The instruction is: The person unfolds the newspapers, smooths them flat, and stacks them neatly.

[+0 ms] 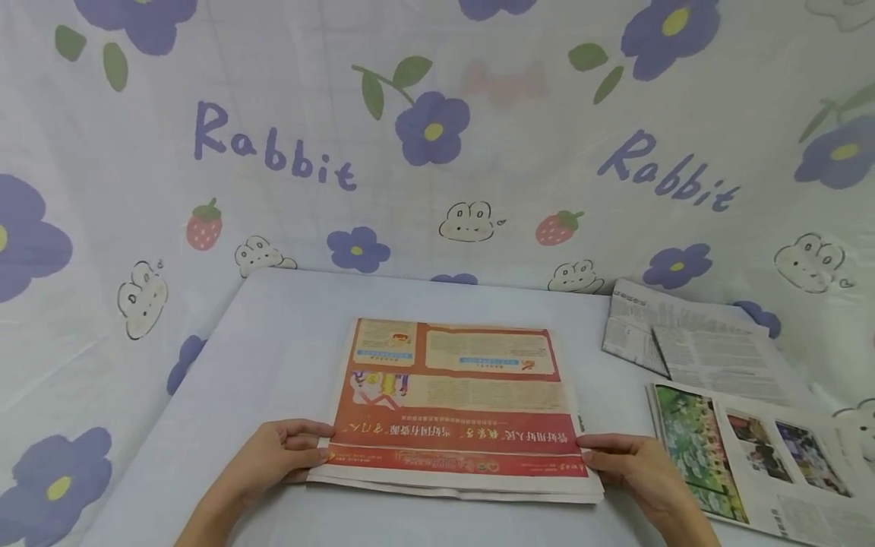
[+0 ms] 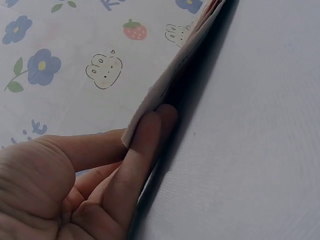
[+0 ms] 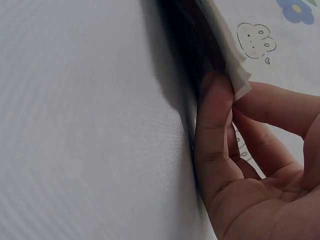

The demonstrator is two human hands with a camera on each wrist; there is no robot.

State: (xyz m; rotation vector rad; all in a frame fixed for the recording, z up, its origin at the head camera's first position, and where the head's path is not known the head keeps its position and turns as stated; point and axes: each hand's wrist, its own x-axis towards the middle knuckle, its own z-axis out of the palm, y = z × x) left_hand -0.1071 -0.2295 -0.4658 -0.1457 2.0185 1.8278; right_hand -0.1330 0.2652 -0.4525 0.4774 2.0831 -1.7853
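A folded newspaper [image 1: 458, 395] with a red and orange printed page lies in front of me on the white table, its print upside down in the head view. My left hand [image 1: 283, 454] pinches its left edge near the front corner. In the left wrist view, the fingers [image 2: 145, 135] reach under the newspaper's edge [image 2: 165, 85]. At the opposite edge my right hand [image 1: 629, 465] pinches the paper near the front right corner. The right wrist view shows fingers [image 3: 215, 110] beneath the layered paper corner [image 3: 240, 82], thumb on the other side.
To the right lies a newspaper with colour photos [image 1: 759, 456], overlapping a grey printed newspaper [image 1: 711, 342] behind it. The white tabletop [image 1: 273, 342] meets a hanging cloth [image 1: 307, 197] printed with flowers, rabbits and strawberries at the back.
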